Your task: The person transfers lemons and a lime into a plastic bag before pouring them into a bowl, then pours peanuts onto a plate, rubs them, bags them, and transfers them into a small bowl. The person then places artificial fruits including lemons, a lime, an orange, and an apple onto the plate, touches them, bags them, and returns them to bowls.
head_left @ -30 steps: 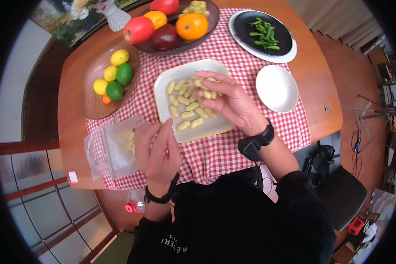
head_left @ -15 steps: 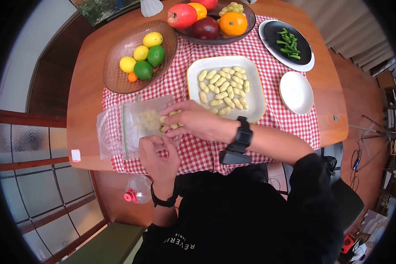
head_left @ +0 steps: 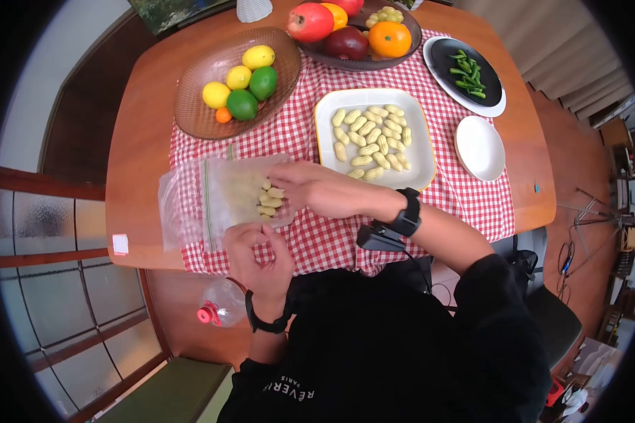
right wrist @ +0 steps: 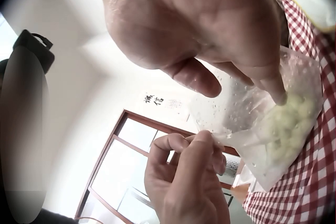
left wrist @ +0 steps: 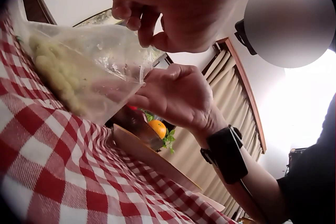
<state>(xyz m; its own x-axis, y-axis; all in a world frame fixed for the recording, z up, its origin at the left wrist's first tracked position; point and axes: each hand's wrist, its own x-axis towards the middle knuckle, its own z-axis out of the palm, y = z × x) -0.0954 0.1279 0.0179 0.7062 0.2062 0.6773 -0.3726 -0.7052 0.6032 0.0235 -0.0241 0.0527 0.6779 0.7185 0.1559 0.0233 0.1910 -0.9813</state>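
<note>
A clear zip plastic bag (head_left: 222, 204) lies on the checked cloth, with pale peanuts (head_left: 269, 203) showing near its opening. My left hand (head_left: 261, 259) pinches the bag's edge between thumb and fingertips. Extended fingers of my right hand (head_left: 324, 189) reach into the bag's mouth, its thumb standing apart in the right wrist view. Through the plastic, more peanuts (left wrist: 55, 74) show as a heap. Right of the bag, a white rectangular dish (head_left: 422, 166) with a yellow rim holds several peanuts (head_left: 370, 137) in one layer.
Behind the bag stands a brown bowl (head_left: 190, 113) of lemons and green fruit. A darker fruit bowl (head_left: 346, 62) is at the back. A black plate (head_left: 444, 56) of green peppers and a white bowl (head_left: 481, 148) stand at right. A plastic bottle (head_left: 222, 303) is below the table edge.
My right hand, with peanuts in its fingers, has moved left from the dish to the bag. Those peanuts now lie inside the bag's opening. My left hand has come to the bag's edge.
</note>
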